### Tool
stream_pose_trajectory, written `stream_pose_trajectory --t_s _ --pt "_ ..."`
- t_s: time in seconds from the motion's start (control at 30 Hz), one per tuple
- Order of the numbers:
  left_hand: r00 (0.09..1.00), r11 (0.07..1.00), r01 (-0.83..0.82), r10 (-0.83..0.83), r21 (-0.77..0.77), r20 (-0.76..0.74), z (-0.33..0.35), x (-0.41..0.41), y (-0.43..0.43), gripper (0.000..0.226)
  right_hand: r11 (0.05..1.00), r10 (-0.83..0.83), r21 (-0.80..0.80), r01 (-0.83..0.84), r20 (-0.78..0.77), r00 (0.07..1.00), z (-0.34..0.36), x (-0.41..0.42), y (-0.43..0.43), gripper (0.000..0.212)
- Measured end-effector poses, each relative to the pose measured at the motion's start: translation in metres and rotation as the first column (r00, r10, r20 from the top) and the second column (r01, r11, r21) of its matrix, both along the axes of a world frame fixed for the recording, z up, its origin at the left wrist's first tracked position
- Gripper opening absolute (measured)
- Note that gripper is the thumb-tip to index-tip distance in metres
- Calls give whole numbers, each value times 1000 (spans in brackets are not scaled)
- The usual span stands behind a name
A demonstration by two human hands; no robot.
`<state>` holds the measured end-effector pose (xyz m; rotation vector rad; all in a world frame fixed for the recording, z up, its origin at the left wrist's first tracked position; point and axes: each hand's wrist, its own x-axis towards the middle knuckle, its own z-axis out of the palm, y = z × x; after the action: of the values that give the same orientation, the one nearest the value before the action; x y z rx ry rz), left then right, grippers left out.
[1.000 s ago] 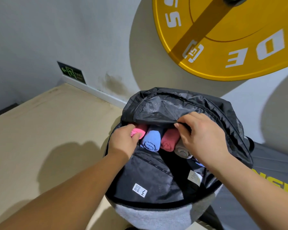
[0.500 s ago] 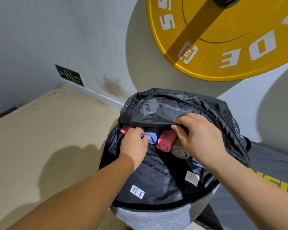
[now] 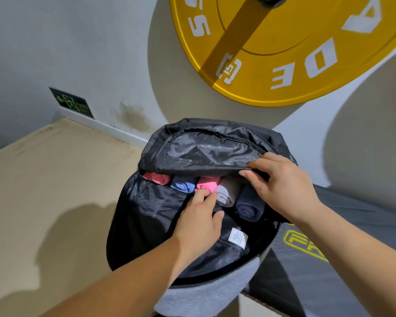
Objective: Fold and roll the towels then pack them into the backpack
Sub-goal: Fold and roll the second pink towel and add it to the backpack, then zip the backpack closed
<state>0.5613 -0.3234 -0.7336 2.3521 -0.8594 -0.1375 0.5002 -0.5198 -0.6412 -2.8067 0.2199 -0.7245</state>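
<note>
Black nylon gapes at the mouth of the backpack (image 3: 146, 213), which stands on the tan surface (image 3: 55, 191) with its grey base toward the near edge. Five rolled towels lie side by side inside, under the raised flap (image 3: 204, 152): coral towel (image 3: 156, 177) at the left, then blue towel (image 3: 183, 186), pink towel (image 3: 207, 185), grey towel (image 3: 228, 194) and navy towel (image 3: 249, 207) at the right.

The right hand (image 3: 281, 181) pinches the flap's edge and holds it up. The left hand (image 3: 199, 218) has its fingers bent onto the near end of the pink towel, thumb out to the side. Whether it grips or only presses, I cannot tell.

Several things could go wrong, as I judge it. If the pinch slips, the flap would drop over the rolls and hide them. Prodding a roll at its end may loosen the coil. The navy towel sits nearer than its neighbours and could slide out. Leaning on a bag so near the edge might tip it.

As for writing, the yellow weight plate (image 3: 284, 53) on the far wall shows "55", "DE", an "A" and a square logo. The green exit sign (image 3: 72, 102) has an arrow and a running figure. Yellow-green lettering (image 3: 304, 243) at the right begins with "F" and is cut off. The print on the white label (image 3: 237, 237) is too small to read.
</note>
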Motion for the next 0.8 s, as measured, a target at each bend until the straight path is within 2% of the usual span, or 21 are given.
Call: stream_pose_trajectory --t_s 0.1,0.17,0.27,0.4,0.5,0.6,0.67,0.7,0.73,0.8 --pt "998 999 -30 27 36 60 11 -6 -2 47 1000 5 15 -5 -9 1000 1 0 -1 25" --pt "992 998 38 -44 47 117 18 -26 -1 46 999 12 45 -11 -20 1000 0 0 -3 25" --pt "972 962 225 -234 153 39 22 -50 -8 52 997 14 75 -12 -20 1000 -1 0 -6 23" --pt "964 935 240 -262 260 50 22 -46 -29 55 993 29 115 -25 -35 999 1 1 -7 23" --pt "967 937 245 -256 250 12 17 -41 -44 56 988 43 149 -38 -35 998 1 -2 -14 24" --pt "975 968 220 -220 121 -17 23 -40 -40 50 966 -30 258 13 61 998 5 -4 -18 30" --pt "977 976 212 -210 45 -43 29 -43 -21 48 929 -156 345 132 43 987 7 -2 -20 34" --pt "974 975 223 -222 18 -39 31 -43 -7 49 899 -212 388 203 -20 977 8 0 -22 40" --pt "972 972 235 -235 -2 -28 33 -42 7 48 846 -250 460 270 -104 963 9 2 -22 50" --pt "973 973 229 -229 -36 -7 39 -37 35 42 675 -270 655 340 -210 940 11 3 -16 65"
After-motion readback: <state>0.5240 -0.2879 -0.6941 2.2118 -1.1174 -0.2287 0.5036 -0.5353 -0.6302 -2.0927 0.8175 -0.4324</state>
